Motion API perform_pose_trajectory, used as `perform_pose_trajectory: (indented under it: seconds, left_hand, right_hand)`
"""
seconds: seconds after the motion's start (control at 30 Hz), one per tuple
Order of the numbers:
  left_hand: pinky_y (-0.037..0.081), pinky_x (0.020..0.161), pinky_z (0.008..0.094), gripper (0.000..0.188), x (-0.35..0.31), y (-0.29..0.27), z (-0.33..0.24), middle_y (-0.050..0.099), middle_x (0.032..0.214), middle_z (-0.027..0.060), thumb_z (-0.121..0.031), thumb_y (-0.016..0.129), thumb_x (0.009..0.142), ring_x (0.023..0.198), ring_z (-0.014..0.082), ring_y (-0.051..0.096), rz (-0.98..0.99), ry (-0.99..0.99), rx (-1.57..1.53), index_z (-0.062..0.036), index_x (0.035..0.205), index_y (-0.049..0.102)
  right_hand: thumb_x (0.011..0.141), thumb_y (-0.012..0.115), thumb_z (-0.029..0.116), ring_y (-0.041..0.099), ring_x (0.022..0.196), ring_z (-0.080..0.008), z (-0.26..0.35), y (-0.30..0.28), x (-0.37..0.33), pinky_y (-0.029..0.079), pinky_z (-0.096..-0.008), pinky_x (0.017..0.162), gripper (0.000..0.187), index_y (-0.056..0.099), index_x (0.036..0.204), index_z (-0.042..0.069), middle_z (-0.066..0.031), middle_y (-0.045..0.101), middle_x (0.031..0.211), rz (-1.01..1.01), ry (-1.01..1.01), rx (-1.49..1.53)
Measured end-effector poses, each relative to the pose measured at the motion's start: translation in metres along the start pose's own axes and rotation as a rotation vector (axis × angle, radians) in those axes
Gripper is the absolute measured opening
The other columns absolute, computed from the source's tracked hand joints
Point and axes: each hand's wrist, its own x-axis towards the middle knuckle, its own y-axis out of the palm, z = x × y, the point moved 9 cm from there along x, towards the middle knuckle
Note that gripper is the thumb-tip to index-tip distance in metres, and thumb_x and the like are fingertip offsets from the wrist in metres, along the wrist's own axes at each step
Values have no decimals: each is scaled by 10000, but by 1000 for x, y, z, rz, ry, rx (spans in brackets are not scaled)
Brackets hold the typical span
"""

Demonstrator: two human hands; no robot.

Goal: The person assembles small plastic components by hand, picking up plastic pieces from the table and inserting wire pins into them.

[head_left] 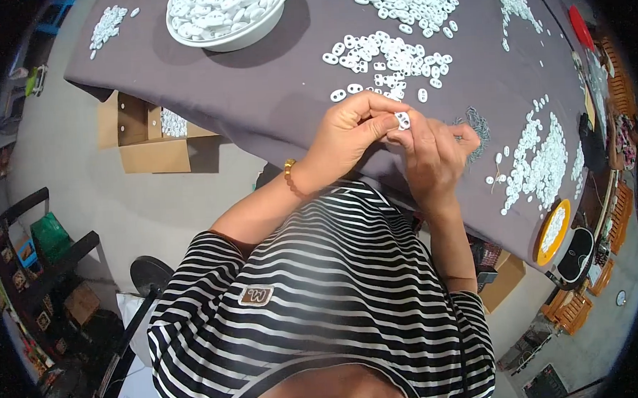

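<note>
Between my two hands is a small white oval piece with two dark holes (pixel 402 121), held above the near edge of the cloth-covered table (pixel 272 108). The thumb and forefinger of my left hand (pixel 348 130) pinch it from the left. My right hand (pixel 434 151) is closed against its other side, fingers curled; the exact grip of the right fingertips is partly hidden. Just beyond the hands lies a loose pile of like white pieces (pixel 391 57). Beside my right hand sits a tangle of grey-green cord or thread (pixel 478 129).
A white bowl (pixel 230 43) heaped with white pieces stands at the far left. More piles lie at the far middle (pixel 410 6) and right (pixel 545 157). An orange-rimmed plate (pixel 563 220) is at the right edge. An open cardboard box (pixel 157 156) stands below the table's left side.
</note>
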Motion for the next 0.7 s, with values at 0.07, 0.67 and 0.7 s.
perform_pose_trajectory:
  seconds: [0.07, 0.67, 0.7]
  left_hand:
    - [549, 801, 262, 227, -1, 1, 0, 668, 1066, 100, 13, 537, 957, 917, 115, 642, -1, 7, -99, 31, 1173, 604]
    - [531, 768, 229, 102, -7, 1, -15, 665, 940, 58, -35, 593, 954, 859, 83, 628, -57, 220, 178, 14, 1039, 623]
    - [531, 768, 229, 102, -9, 1, -16, 665, 940, 58, -35, 593, 954, 859, 83, 628, -58, 221, 177, 14, 1039, 623]
  right_hand:
    - [843, 706, 322, 578, 680, -123, 0, -1, 0, 349, -346, 818, 343, 640, 1095, 98, 19, 647, 809, -26, 3, 4]
    - [846, 696, 245, 612, 770, -137, 0, 3, -5, 378, -391, 814, 338, 595, 1122, 77, 7, 682, 876, -22, -21, 168]
    - [846, 696, 245, 612, 770, -137, 0, 3, -5, 378, -391, 814, 338, 595, 1122, 77, 7, 682, 876, -21, -22, 168]
